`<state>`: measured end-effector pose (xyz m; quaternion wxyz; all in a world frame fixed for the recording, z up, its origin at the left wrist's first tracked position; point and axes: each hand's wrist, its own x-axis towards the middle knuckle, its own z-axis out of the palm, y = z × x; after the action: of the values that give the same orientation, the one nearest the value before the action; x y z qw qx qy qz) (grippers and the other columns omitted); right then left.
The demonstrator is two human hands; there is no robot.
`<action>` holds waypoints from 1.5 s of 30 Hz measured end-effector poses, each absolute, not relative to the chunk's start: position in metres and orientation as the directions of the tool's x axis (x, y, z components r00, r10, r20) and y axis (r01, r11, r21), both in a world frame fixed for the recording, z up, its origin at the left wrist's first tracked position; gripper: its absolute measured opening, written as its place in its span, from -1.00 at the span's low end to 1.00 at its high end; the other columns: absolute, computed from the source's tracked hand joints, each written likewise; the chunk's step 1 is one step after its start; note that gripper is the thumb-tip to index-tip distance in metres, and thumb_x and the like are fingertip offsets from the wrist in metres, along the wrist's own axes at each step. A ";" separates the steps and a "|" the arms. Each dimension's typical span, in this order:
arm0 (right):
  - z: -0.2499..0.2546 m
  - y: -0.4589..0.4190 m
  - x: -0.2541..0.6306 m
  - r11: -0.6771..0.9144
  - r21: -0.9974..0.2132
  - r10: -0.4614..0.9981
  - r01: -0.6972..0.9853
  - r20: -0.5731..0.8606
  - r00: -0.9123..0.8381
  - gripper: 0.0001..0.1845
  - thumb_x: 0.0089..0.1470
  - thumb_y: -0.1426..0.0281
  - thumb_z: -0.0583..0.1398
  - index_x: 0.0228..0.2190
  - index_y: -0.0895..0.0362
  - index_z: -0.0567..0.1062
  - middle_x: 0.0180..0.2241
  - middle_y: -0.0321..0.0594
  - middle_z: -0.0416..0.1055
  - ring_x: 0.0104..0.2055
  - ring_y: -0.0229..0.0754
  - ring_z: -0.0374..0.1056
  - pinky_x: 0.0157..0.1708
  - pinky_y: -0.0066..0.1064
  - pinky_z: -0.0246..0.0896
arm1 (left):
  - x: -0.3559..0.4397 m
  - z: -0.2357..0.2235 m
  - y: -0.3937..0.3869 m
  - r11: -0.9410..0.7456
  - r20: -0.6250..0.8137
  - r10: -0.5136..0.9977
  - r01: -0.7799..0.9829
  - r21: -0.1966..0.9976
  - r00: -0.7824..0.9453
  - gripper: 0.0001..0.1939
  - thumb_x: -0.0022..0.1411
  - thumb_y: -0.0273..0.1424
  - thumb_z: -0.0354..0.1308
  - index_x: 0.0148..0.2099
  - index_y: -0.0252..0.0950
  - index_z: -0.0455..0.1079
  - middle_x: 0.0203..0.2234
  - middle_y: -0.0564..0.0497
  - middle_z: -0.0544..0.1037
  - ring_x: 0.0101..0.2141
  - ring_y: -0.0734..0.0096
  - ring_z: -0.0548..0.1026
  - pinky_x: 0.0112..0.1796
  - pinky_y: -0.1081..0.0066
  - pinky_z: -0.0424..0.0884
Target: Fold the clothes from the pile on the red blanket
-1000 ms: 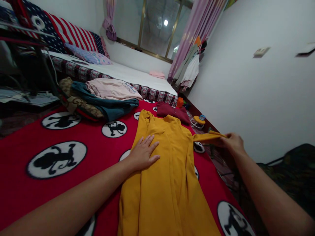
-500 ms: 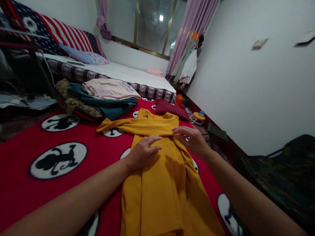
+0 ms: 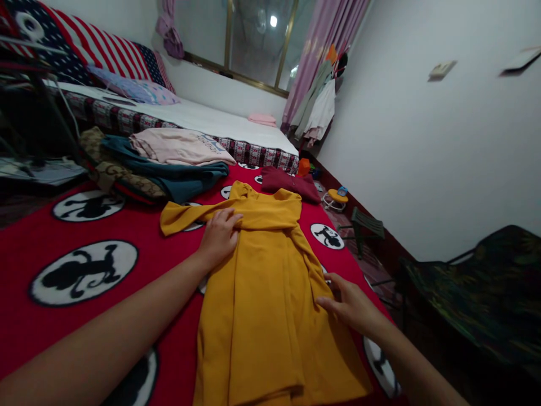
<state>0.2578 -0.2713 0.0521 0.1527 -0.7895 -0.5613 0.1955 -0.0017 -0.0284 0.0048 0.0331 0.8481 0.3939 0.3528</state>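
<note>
Sleeve [image 3: 192,215] on the yellow garment [image 3: 262,299] was stretched out to the right a second ago; now it lies across the upper body, its end out past the left edge. Right hand [image 3: 353,304] has dropped to the garment's right side, thumb and fingers parted, contact unclear. Left hand [image 3: 220,237] has slid up, fingers on the sleeve; can't tell if pinching or just pressing. Hands well apart.

Garment is laid lengthwise, mid-frame, on the red blanket [image 3: 25,332] with monkey prints. Dark patterned chair [image 3: 477,293] off to the right, small folding stool [image 3: 367,223] past it. Beyond the collar: folded maroon garment [image 3: 291,184]. Far left: pale pink garment [image 3: 177,146] on top of teal clothing [image 3: 186,183], brown patterned item [image 3: 118,177] beside. Behind those: white-topped bed [image 3: 220,121], then window [image 3: 257,39].
</note>
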 end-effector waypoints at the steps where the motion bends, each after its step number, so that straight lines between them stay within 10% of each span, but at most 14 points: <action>1: 0.051 -0.273 0.254 -0.324 -0.489 0.945 0.810 -0.130 0.299 -0.43 -0.04 0.16 0.23 0.00 0.13 0.41 -0.21 -0.09 0.54 -0.18 0.01 0.46 -0.23 -0.30 0.27 | -0.006 0.005 -0.023 -0.660 0.560 0.713 0.676 0.329 0.423 -0.55 0.11 -0.50 0.05 0.07 -0.26 0.39 0.06 -0.15 0.39 0.09 0.08 0.31 0.09 0.09 0.26; 13: 0.039 -0.280 0.249 -0.311 -0.762 0.919 0.568 -0.090 0.383 -0.44 -0.07 0.15 0.25 -0.03 0.13 0.46 -0.12 -0.08 0.53 -0.10 0.07 0.47 -0.08 -0.16 0.34 | -0.027 0.022 0.019 -0.622 0.435 0.756 0.744 0.244 0.489 -0.68 0.23 -0.44 0.00 -0.06 -0.17 0.52 -0.16 -0.03 0.59 -0.13 0.19 0.51 -0.10 0.29 0.36; 20: 0.068 -0.277 0.228 -0.247 -0.943 0.922 0.224 -0.157 0.355 -0.32 -0.07 0.11 0.30 0.06 0.11 0.39 -0.05 -0.04 0.49 -0.08 0.03 0.45 -0.10 -0.19 0.38 | -0.014 0.106 0.045 -0.585 0.545 0.725 0.794 0.165 0.421 -0.66 0.31 -0.50 -0.02 0.04 -0.28 0.47 -0.15 0.00 0.57 -0.18 0.30 0.49 -0.15 0.36 0.35; 28: 0.096 -0.292 0.172 -0.211 -0.948 0.971 0.238 -0.231 -0.056 -0.23 -0.09 0.16 0.35 0.16 -0.07 0.30 0.01 -0.07 0.42 -0.12 -0.06 0.45 -0.19 -0.26 0.40 | -0.032 0.154 0.068 -0.506 0.560 0.740 0.857 0.099 0.372 -0.71 0.30 -0.52 -0.03 -0.05 -0.53 0.46 -0.17 0.00 0.51 -0.09 0.29 0.43 -0.05 0.32 0.27; 31: 0.097 -0.287 0.165 -0.201 -0.891 0.948 0.406 -0.281 -0.148 -0.54 -0.13 0.20 0.37 -0.12 -0.03 0.57 -0.14 -0.12 0.51 -0.19 -0.08 0.46 -0.24 -0.32 0.40 | -0.045 0.136 0.061 -0.515 0.454 0.780 0.854 0.076 0.430 -0.79 0.11 -0.62 0.16 -0.19 -0.49 0.54 -0.25 -0.05 0.52 -0.14 0.21 0.43 -0.06 0.21 0.29; 39: 0.065 -0.138 0.244 -0.018 -0.828 0.939 0.560 0.178 0.294 -0.67 -0.04 0.28 0.23 -0.23 0.20 0.52 -0.32 -0.14 0.53 -0.50 -0.23 0.43 -0.50 -0.42 0.34 | -0.003 0.055 -0.018 -0.759 0.492 0.606 0.639 0.124 0.625 -0.73 0.18 -0.50 0.09 -0.12 -0.18 0.53 -0.05 -0.05 0.49 -0.05 0.22 0.42 -0.03 0.24 0.35; 45: 0.055 -0.050 0.304 -0.173 -0.708 0.834 0.685 0.265 0.485 -0.61 0.02 0.42 0.09 -0.08 0.22 0.44 -0.30 -0.15 0.53 -0.50 -0.25 0.45 -0.51 -0.45 0.34 | 0.003 0.025 0.006 -0.660 0.597 0.711 0.647 0.382 0.373 -0.65 0.31 -0.34 -0.04 0.07 -0.26 0.41 0.04 -0.13 0.40 0.05 0.18 0.37 0.07 0.20 0.30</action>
<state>0.3041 -0.0503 0.0548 0.4051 -0.7604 -0.4992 0.0920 0.0030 0.0062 0.0251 0.0418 0.8274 0.4101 0.3813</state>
